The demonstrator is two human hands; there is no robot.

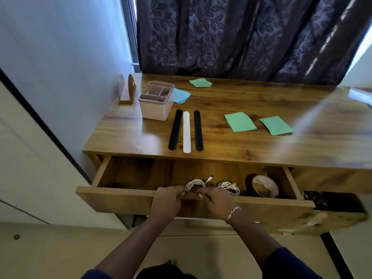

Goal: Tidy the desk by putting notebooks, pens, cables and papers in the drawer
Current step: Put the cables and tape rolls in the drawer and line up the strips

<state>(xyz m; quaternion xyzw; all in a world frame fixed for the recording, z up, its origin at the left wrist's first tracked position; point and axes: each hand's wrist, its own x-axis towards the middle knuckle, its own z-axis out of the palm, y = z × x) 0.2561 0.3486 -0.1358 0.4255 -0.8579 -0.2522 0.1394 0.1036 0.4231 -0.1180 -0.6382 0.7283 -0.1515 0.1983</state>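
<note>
The wooden drawer (112, 193) under the desk stands pulled open. At its front rim my left hand (168, 201) and my right hand (216, 200) both pinch a coiled white cable (194, 183) that hangs just inside. A second white cable coil (229, 187) lies to the right in the drawer, and beside it a roll of tape (265, 185). On the desk top (221, 146) lie green papers (240, 121) (276, 125) (200, 82), a blue paper (181, 95), and three flat strips, two black (175, 129) (198, 130) and one white (186, 132).
A pink compartment organiser (157, 102) and a wooden stand (127, 90) sit at the desk's back left. A dark curtain (241, 37) hangs behind the desk. A wall is on the left. A second drawer front (342, 216) shows at the right, blurred.
</note>
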